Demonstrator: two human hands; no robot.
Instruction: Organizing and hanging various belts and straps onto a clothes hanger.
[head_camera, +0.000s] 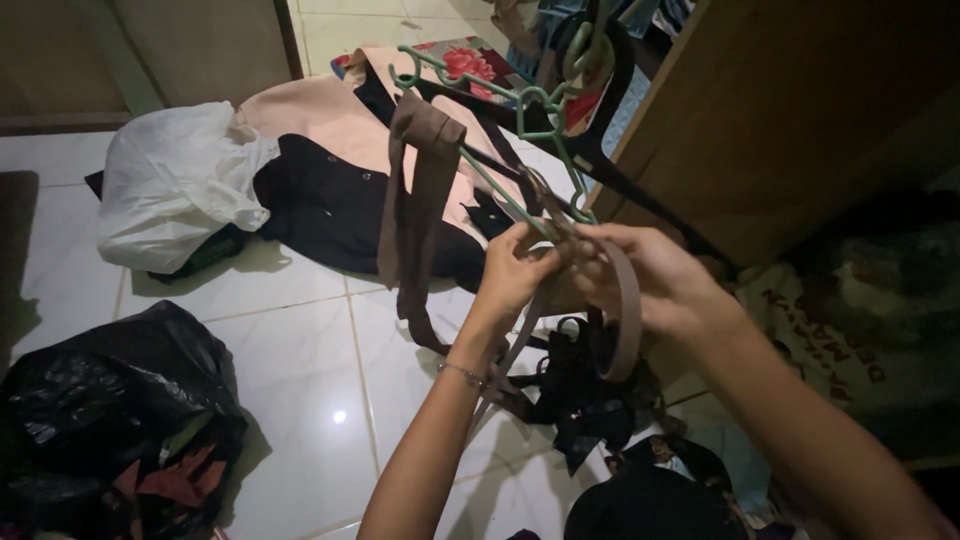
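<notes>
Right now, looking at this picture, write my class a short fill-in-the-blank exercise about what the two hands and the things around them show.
1. Both hands grip a taupe fabric strap looped over a ____ plastic clothes hanger.
2. The left hand wears a thin ____ at the wrist.
3. On the white tiled floor, far left, a crumpled white plastic bag lies above a ____ plastic bag.
4. The right hand is next to a ____ wardrobe.

Missing words: green; bracelet; black; wooden
</notes>
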